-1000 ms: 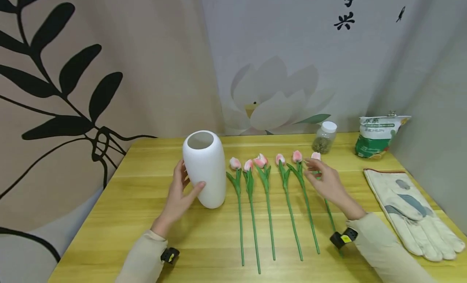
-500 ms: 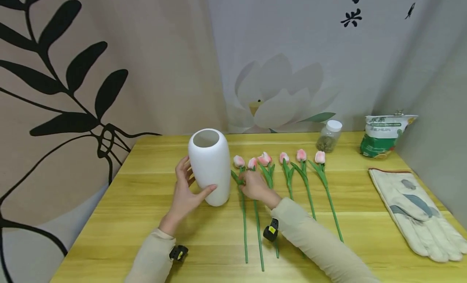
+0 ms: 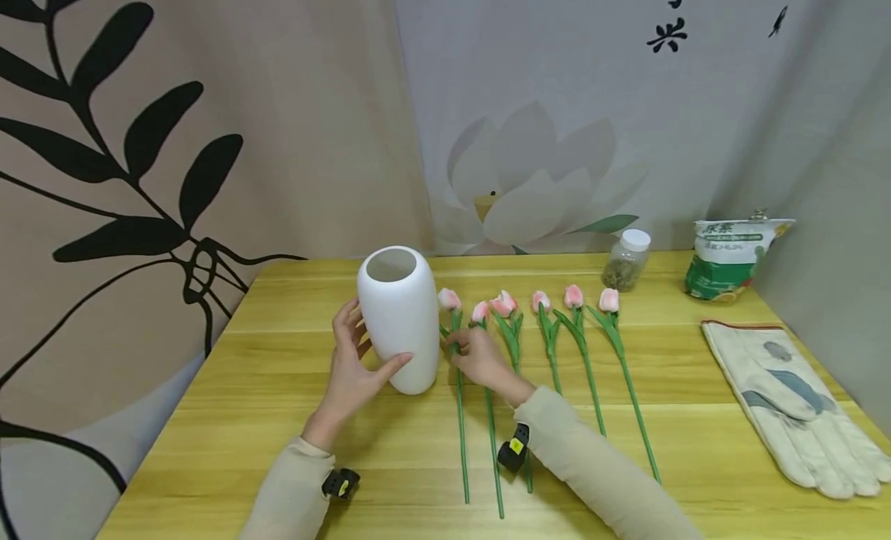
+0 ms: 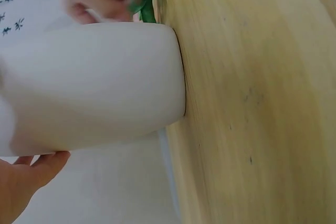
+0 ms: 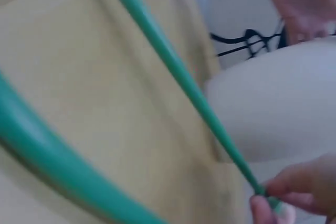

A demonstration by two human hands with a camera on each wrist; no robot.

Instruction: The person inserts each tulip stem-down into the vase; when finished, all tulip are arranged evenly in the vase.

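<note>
A white vase [image 3: 398, 323] stands upright on the wooden table, left of a row of several pink artificial tulips [image 3: 632, 385]. My left hand [image 3: 353, 381] holds its left side, thumb across the front and fingers around the far side; the left wrist view shows the vase [image 4: 105, 82] lying sideways in frame. Just right of the vase, my right hand [image 3: 483, 360] pinches the upper stem of the leftmost tulip [image 3: 462, 439]. In the right wrist view the thumb and finger [image 5: 294, 182] close on that green stem [image 5: 181, 74]. My right hand partly covers the second tulip [image 3: 493, 447].
At the back right are a clear jar [image 3: 626, 261] with a white lid and a green-and-white bag [image 3: 734, 261] closed with a clip. Pale work gloves [image 3: 793, 408] lie at the right edge. A printed curtain [image 3: 334, 122] hangs behind the table.
My right hand has moved left from the rightmost tulip to the leftmost one and now pinches it; that tulip's head has shifted slightly left and up. The left hand stays on the vase.
</note>
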